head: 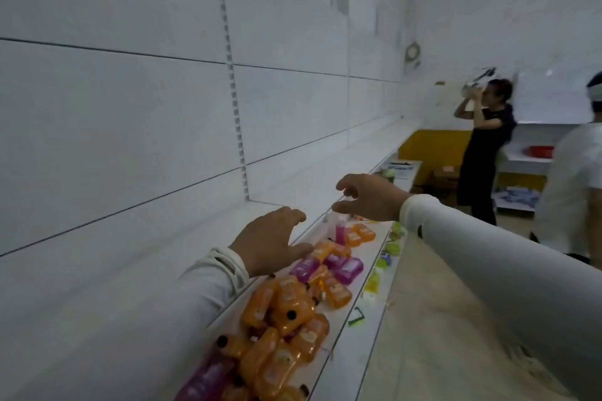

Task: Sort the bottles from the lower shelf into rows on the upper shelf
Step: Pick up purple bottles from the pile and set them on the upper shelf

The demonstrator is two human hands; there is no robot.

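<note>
While both hands hover over the shelves, the left hand [272,239] is spread with fingers relaxed, holding nothing, above the upper shelf [182,257] edge. The right hand [368,197] hangs with fingers loosely parted above a standing pink bottle [338,231]; contact is unclear. Glossy orange bottles [290,312] and pink ones lie heaped on the lower shelf [345,348]. Smooth white upper shelf runs bare along the slotted wall.

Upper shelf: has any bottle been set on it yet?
No, the upper shelf shows only bare white surface; the bottles all lie on the lower shelf.
</note>
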